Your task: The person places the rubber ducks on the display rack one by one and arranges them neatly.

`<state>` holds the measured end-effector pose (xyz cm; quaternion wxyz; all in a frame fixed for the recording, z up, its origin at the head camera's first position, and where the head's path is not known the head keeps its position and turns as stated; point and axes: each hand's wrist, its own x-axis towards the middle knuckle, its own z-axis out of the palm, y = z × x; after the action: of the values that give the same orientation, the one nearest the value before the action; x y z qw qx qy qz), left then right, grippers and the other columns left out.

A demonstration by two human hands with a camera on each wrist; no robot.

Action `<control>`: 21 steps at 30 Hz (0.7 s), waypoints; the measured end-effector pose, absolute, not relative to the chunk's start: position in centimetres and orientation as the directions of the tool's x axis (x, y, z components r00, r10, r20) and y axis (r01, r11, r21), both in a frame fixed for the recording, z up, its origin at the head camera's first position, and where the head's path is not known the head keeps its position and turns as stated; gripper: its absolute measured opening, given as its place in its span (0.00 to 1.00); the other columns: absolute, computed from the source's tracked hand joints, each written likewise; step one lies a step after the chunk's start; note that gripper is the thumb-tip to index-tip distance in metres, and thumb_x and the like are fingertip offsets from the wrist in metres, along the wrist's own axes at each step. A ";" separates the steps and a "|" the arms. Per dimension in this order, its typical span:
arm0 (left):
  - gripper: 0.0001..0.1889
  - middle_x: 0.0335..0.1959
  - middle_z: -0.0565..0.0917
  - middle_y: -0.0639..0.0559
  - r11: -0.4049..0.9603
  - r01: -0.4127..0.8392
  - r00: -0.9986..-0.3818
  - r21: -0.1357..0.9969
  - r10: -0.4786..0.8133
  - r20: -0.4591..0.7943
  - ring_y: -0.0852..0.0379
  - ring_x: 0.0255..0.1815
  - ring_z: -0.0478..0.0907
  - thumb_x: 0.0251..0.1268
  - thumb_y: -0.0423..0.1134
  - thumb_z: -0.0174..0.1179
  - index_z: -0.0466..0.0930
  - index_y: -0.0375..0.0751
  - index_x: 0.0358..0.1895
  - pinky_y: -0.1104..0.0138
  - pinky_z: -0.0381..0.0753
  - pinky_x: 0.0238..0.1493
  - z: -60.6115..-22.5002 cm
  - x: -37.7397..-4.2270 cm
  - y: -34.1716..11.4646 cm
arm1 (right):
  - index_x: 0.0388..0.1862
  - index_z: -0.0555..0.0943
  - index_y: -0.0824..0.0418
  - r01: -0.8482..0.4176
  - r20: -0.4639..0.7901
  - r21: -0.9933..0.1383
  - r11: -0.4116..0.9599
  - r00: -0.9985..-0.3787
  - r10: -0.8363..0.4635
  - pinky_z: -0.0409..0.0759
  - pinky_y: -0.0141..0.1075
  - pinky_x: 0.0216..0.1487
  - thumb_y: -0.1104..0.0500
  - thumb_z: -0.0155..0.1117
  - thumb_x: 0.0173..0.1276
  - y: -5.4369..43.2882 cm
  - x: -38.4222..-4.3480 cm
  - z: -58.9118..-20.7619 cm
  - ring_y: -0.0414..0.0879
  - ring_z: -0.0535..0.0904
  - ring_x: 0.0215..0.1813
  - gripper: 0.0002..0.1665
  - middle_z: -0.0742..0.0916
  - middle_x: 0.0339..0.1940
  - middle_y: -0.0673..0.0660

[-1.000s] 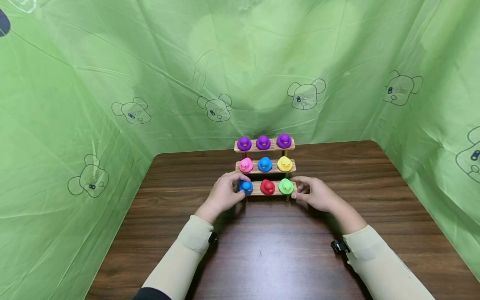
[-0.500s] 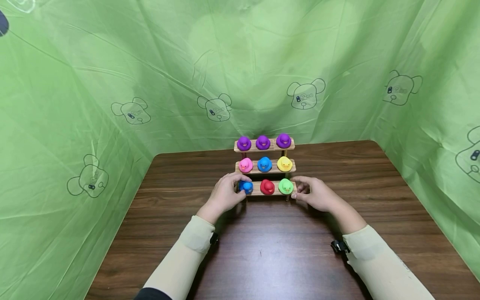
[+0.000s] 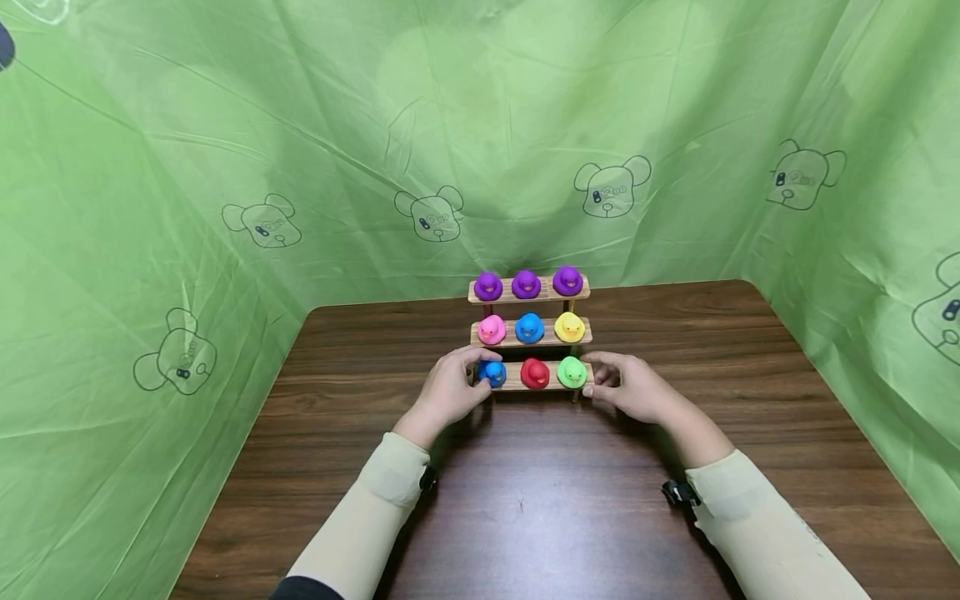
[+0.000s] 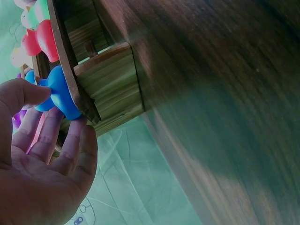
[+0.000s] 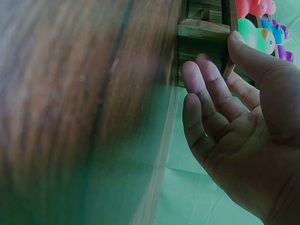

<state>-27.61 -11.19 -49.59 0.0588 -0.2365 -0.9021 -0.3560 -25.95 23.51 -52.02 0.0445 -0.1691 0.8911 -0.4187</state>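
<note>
A three-tiered wooden stand (image 3: 553,378) bears rubber ducks on each step. At the left end of its lowest step, my left hand (image 3: 450,387) pinches a blue rubber duck (image 4: 61,93), thumb on one side and fingers on the other. The duck stays at the board's end. My right hand (image 3: 633,387) holds the right end of that same step, its thumb on the front edge and forefinger behind. Close by that thumb sits a green duck (image 5: 255,37). A red duck (image 3: 535,373) sits between the blue and green ones.
Pink (image 3: 491,330), blue (image 3: 529,328) and yellow ducks (image 3: 569,327) line the middle step; purple ducks (image 3: 527,285) line the top. The stand is near the back of a dark wooden table (image 3: 517,500). Green cloth (image 3: 510,125) hangs behind and at both sides.
</note>
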 end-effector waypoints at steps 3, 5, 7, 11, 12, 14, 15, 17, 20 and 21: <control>0.20 0.48 0.84 0.62 0.627 0.463 -0.883 0.627 0.384 0.268 0.44 0.37 0.81 0.60 0.30 0.69 0.89 0.53 0.54 0.62 0.77 0.36 -49.7 -27.6 -11.2 | 0.68 0.80 0.62 -0.267 0.064 -0.763 0.588 -0.937 -0.343 0.84 0.39 0.44 0.59 0.78 0.67 23.6 -26.0 -52.0 0.45 0.84 0.41 0.32 0.87 0.38 0.52; 0.20 0.49 0.85 0.61 0.619 0.458 -0.885 0.638 0.382 0.265 0.44 0.37 0.81 0.60 0.30 0.69 0.89 0.51 0.55 0.63 0.77 0.37 -49.7 -27.6 -11.2 | 0.69 0.80 0.62 -0.267 0.062 -0.763 0.588 -0.937 -0.344 0.84 0.39 0.43 0.59 0.78 0.67 23.6 -25.9 -52.0 0.45 0.84 0.41 0.32 0.88 0.38 0.52; 0.20 0.50 0.85 0.59 0.612 0.455 -0.887 0.647 0.379 0.265 0.44 0.38 0.81 0.61 0.30 0.69 0.88 0.50 0.57 0.63 0.78 0.38 -49.7 -27.6 -11.2 | 0.69 0.79 0.62 -0.266 0.059 -0.761 0.592 -0.937 -0.345 0.84 0.39 0.43 0.58 0.78 0.67 23.6 -25.9 -52.0 0.45 0.84 0.41 0.32 0.88 0.38 0.52; 0.20 0.52 0.86 0.56 0.592 0.458 -0.885 0.663 0.375 0.276 0.46 0.40 0.81 0.60 0.29 0.70 0.88 0.47 0.57 0.60 0.81 0.41 -49.7 -27.6 -11.3 | 0.69 0.79 0.62 -0.262 0.056 -0.756 0.600 -0.939 -0.340 0.84 0.39 0.44 0.58 0.78 0.67 23.6 -26.0 -52.0 0.45 0.84 0.41 0.33 0.88 0.38 0.52; 0.20 0.52 0.86 0.56 0.588 0.461 -0.883 0.665 0.375 0.282 0.47 0.40 0.82 0.60 0.29 0.70 0.88 0.47 0.56 0.59 0.82 0.42 -49.7 -27.6 -11.3 | 0.69 0.79 0.61 -0.260 0.054 -0.755 0.602 -0.940 -0.338 0.84 0.39 0.44 0.58 0.78 0.67 23.5 -26.0 -52.0 0.46 0.84 0.41 0.33 0.88 0.38 0.52; 0.20 0.52 0.87 0.54 0.576 0.464 -0.882 0.673 0.373 0.289 0.48 0.42 0.82 0.59 0.28 0.70 0.89 0.47 0.55 0.56 0.84 0.45 -49.7 -27.6 -11.4 | 0.69 0.79 0.62 -0.261 0.055 -0.755 0.601 -0.939 -0.339 0.84 0.40 0.45 0.58 0.78 0.67 23.5 -26.0 -52.0 0.46 0.84 0.41 0.33 0.88 0.38 0.52; 0.20 0.52 0.87 0.54 0.569 0.465 -0.881 0.678 0.373 0.291 0.49 0.44 0.83 0.59 0.28 0.70 0.89 0.47 0.55 0.55 0.85 0.47 -49.7 -27.7 -11.4 | 0.69 0.79 0.61 -0.261 0.054 -0.756 0.600 -0.939 -0.340 0.84 0.40 0.45 0.58 0.78 0.67 23.5 -26.0 -52.0 0.46 0.84 0.41 0.32 0.88 0.38 0.52; 0.20 0.52 0.87 0.54 0.559 0.465 -0.881 0.687 0.372 0.294 0.49 0.46 0.83 0.59 0.28 0.70 0.89 0.46 0.55 0.53 0.85 0.50 -49.7 -27.7 -11.4 | 0.69 0.80 0.61 -0.257 0.053 -0.757 0.601 -0.940 -0.336 0.84 0.40 0.45 0.58 0.78 0.67 23.4 -26.0 -52.0 0.46 0.84 0.41 0.32 0.88 0.38 0.52; 0.20 0.52 0.87 0.54 0.550 0.463 -0.881 0.695 0.368 0.296 0.48 0.50 0.84 0.59 0.28 0.71 0.89 0.48 0.55 0.53 0.85 0.52 -49.6 -27.7 -11.6 | 0.69 0.80 0.61 -0.262 0.058 -0.756 0.600 -0.939 -0.338 0.84 0.40 0.45 0.59 0.78 0.67 23.5 -26.0 -52.0 0.46 0.84 0.41 0.32 0.88 0.38 0.53; 0.20 0.52 0.87 0.54 0.547 0.463 -0.881 0.697 0.367 0.297 0.47 0.51 0.84 0.59 0.28 0.71 0.89 0.48 0.55 0.53 0.85 0.52 -49.6 -27.7 -11.7 | 0.69 0.80 0.61 -0.260 0.057 -0.755 0.602 -0.941 -0.335 0.84 0.40 0.45 0.59 0.78 0.67 23.5 -26.0 -52.0 0.46 0.84 0.41 0.32 0.88 0.38 0.53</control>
<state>-27.74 -11.66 -49.62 0.0580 -0.2364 -0.8776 -0.4129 -25.99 23.45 -52.03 0.0454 -0.1662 0.8938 -0.4141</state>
